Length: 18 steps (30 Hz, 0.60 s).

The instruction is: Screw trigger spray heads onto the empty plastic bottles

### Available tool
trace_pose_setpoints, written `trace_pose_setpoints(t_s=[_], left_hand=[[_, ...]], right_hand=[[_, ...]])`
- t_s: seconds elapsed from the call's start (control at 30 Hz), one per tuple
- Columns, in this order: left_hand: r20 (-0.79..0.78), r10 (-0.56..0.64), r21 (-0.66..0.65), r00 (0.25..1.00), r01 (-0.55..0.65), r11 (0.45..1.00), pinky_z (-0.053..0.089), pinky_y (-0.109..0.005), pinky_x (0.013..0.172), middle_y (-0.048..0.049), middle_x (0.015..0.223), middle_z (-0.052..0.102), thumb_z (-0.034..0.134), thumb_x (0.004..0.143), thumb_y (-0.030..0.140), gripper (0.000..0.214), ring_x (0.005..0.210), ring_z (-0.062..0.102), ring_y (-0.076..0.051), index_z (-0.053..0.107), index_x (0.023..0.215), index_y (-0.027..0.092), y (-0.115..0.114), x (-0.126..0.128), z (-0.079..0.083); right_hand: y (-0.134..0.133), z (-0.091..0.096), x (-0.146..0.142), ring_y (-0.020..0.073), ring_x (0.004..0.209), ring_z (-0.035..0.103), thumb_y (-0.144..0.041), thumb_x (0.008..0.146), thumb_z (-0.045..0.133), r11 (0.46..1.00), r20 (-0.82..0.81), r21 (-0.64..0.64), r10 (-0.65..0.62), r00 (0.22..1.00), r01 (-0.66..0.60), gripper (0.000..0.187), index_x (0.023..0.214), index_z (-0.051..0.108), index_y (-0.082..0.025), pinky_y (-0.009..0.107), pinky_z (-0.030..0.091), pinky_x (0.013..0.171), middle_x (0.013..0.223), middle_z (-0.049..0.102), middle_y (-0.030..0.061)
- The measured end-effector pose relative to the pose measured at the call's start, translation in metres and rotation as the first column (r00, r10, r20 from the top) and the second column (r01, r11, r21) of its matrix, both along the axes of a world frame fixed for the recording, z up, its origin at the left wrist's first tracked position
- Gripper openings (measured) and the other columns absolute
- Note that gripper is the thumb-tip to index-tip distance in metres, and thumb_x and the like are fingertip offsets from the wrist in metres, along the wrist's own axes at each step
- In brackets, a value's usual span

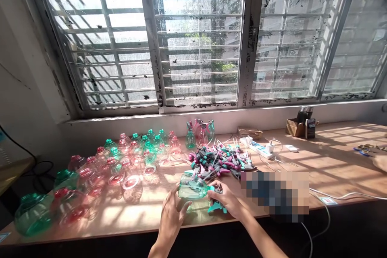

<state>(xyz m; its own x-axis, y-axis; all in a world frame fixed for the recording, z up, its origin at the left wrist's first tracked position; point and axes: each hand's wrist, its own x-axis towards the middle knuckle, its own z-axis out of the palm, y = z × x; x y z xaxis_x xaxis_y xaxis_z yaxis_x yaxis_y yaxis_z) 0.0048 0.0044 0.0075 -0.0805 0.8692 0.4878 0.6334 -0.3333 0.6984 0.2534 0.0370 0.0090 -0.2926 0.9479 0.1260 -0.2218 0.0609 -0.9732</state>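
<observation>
My left hand (pixel 171 214) wraps round the body of a clear green plastic bottle (pixel 193 188) lying on its side near the front edge of the wooden table (pixel 317 169). At the bottle's neck, my right hand (pixel 227 201) is closed on a teal spray trigger head (pixel 217 208). Just behind my hands lies a heap of pink and teal spray heads (pixel 220 161) with thin dip tubes sticking out.
Several empty pink and green bottles (pixel 99 173) crowd the table's left half. Three bottles with sprayers fitted (pixel 199 131) stand by the window ledge. A white power strip (pixel 259 149), a small cardboard box (pixel 298 125) and a white cable (pixel 347 196) lie to the right.
</observation>
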Motion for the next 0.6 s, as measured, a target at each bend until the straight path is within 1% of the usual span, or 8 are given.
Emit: trace_pose_setpoints(t_s=[0.07,0.13,0.23,0.33,0.43,0.53,0.6], left_hand=[[-0.001,-0.019,-0.023,1.0,0.019,1.0,0.051,-0.06,0.11,-0.0111,0.136,0.072,0.071,0.087,0.05,0.054,0.133,0.062,-0.041,0.061,0.135,0.027,-0.0018,0.0002,0.0024],[0.007,-0.034,-0.046,0.999,0.034,0.998,0.054,-0.059,0.107,-0.0118,0.132,0.074,0.065,0.092,0.052,0.051,0.133,0.063,-0.04,0.061,0.135,0.026,-0.0028,0.0003,0.0036],[0.03,-0.043,-0.07,0.999,0.045,0.997,0.06,-0.052,0.1,-0.0123,0.129,0.075,0.059,0.096,0.049,0.046,0.128,0.068,-0.038,0.061,0.136,0.026,-0.0022,-0.0003,0.0029],[0.044,-0.049,-0.086,0.998,0.052,0.995,0.062,-0.048,0.097,-0.012,0.138,0.07,0.059,0.096,0.044,0.047,0.125,0.07,-0.036,0.059,0.139,0.026,-0.001,-0.0014,0.0015],[0.05,-0.057,-0.108,0.997,0.062,0.992,0.062,-0.049,0.098,-0.0119,0.141,0.068,0.061,0.094,0.046,0.05,0.124,0.07,-0.036,0.058,0.14,0.025,-0.001,-0.0022,0.0023],[0.051,-0.068,-0.136,0.996,0.075,0.988,0.057,-0.051,0.106,-0.0125,0.143,0.068,0.07,0.088,0.053,0.063,0.128,0.067,-0.038,0.056,0.143,0.024,-0.002,-0.0022,0.0052],[0.055,-0.07,-0.15,0.996,0.078,0.986,0.056,-0.05,0.108,-0.0122,0.143,0.068,0.066,0.091,0.057,0.064,0.13,0.066,-0.037,0.054,0.145,0.023,-0.0027,-0.0018,0.0069]], right_hand=[[0.0001,-0.0006,0.0003,0.0189,0.062,0.068,-0.051,0.075,0.089,1.0,0.004,0.002,-0.004,1.0,0.004,0.042,0.093,0.062,-0.026,0.032,0.057,0.061,0.074,0.069,-0.0037],[0.0004,-0.0014,0.0005,0.0192,0.061,0.068,-0.051,0.073,0.091,1.0,0.011,0.0,-0.011,1.0,0.011,0.044,0.095,0.062,-0.026,0.032,0.057,0.061,0.074,0.069,-0.0039],[0.0008,-0.002,0.0005,0.0193,0.059,0.068,-0.052,0.075,0.089,1.0,0.009,0.0,-0.009,1.0,0.009,0.042,0.095,0.062,-0.026,0.032,0.056,0.06,0.074,0.068,-0.0039],[0.0008,-0.0017,0.0003,0.0186,0.06,0.068,-0.051,0.08,0.085,1.0,-0.011,0.01,-0.001,1.0,0.002,0.037,0.093,0.061,-0.025,0.032,0.056,0.062,0.074,0.068,-0.0037],[0.001,-0.0018,0.0004,0.0181,0.061,0.068,-0.049,0.082,0.085,1.0,-0.021,0.013,0.011,1.0,-0.01,0.036,0.093,0.062,-0.024,0.031,0.056,0.061,0.075,0.07,-0.0031],[0.0012,-0.0025,0.0006,0.0174,0.061,0.069,-0.048,0.078,0.089,1.0,-0.016,0.015,0.01,1.0,-0.009,0.039,0.095,0.062,-0.024,0.03,0.057,0.06,0.076,0.068,-0.0043],[0.001,-0.0025,0.0006,0.0178,0.06,0.069,-0.048,0.074,0.092,1.0,-0.009,0.014,0.007,1.0,-0.007,0.044,0.096,0.062,-0.024,0.031,0.059,0.059,0.079,0.068,-0.0044]])
